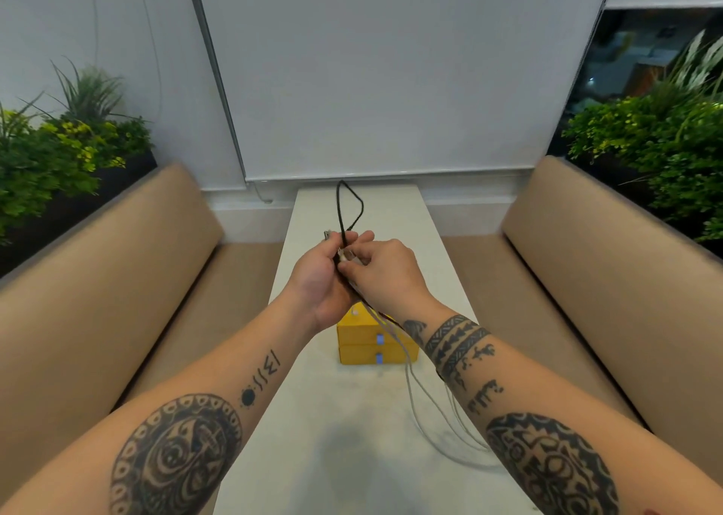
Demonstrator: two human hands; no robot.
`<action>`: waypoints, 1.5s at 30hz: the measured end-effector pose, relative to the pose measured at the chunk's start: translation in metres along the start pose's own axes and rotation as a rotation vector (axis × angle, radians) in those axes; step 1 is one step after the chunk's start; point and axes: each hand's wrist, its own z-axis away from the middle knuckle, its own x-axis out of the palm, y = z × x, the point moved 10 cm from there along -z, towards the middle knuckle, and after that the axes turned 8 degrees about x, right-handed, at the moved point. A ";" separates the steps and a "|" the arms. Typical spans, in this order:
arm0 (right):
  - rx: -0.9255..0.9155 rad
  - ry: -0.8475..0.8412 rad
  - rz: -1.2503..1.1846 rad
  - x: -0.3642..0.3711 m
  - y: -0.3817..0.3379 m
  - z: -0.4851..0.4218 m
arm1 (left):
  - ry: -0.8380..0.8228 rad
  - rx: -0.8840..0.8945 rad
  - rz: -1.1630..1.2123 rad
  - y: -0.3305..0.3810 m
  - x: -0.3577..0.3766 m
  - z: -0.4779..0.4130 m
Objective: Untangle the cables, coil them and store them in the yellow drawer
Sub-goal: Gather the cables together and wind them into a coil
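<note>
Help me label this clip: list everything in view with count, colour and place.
black cable: one, black, looped up above the hands
pale cables: several, whitish, hanging from the hands to the table
connector: one, silvery, between the hands
yellow drawer unit: one, yellow, two blue pulls, on the table
table: one, white, centre
sofas: two, beige, flanking the table
plants: two clumps, green, behind the sofas
blind: one, white, back wall
left hand: grips the black cable
right hand: pinches the connector
</note>
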 end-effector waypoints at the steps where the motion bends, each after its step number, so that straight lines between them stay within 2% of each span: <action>1: 0.017 -0.014 -0.007 0.002 0.002 0.000 | -0.011 -0.003 -0.023 -0.001 0.000 0.002; 4: 0.086 -0.039 -0.106 0.006 0.013 -0.001 | -0.035 -0.007 -0.093 -0.005 -0.002 0.006; 10: 0.237 -0.090 -0.568 0.017 0.032 0.008 | -0.063 0.055 -0.243 -0.002 0.004 0.007; 15: 0.215 -0.103 -0.732 0.005 0.028 0.011 | -0.020 0.072 -0.173 -0.001 0.000 0.007; 18: 0.183 -0.089 -0.695 0.002 0.024 0.010 | -0.022 0.076 -0.142 -0.004 0.005 0.005; 22: 0.234 -0.033 -0.835 -0.014 0.019 0.007 | -0.036 0.113 -0.185 -0.005 0.015 0.004; 25: 0.193 -0.013 -0.825 -0.029 0.012 0.003 | -0.038 0.139 -0.252 -0.004 0.015 0.007; 29: 0.153 -0.125 -0.778 -0.023 0.004 0.003 | 0.046 0.198 -0.277 0.006 0.007 0.005; 31: 0.163 -0.111 -0.705 -0.016 0.009 0.003 | 0.061 0.175 -0.232 0.003 0.007 0.006; 35: 0.196 -0.004 -0.558 -0.005 0.024 -0.002 | 0.099 0.013 -0.038 -0.017 0.011 0.009; 38: 0.209 0.025 -0.490 0.000 0.023 -0.002 | 0.161 0.033 0.009 -0.019 0.009 0.011; 43: 0.080 0.062 -0.275 -0.006 0.007 0.006 | 0.078 0.078 -0.088 -0.014 0.025 0.023; 45: 0.026 0.022 -0.251 -0.002 0.002 0.009 | 0.084 0.071 -0.079 -0.014 0.025 0.025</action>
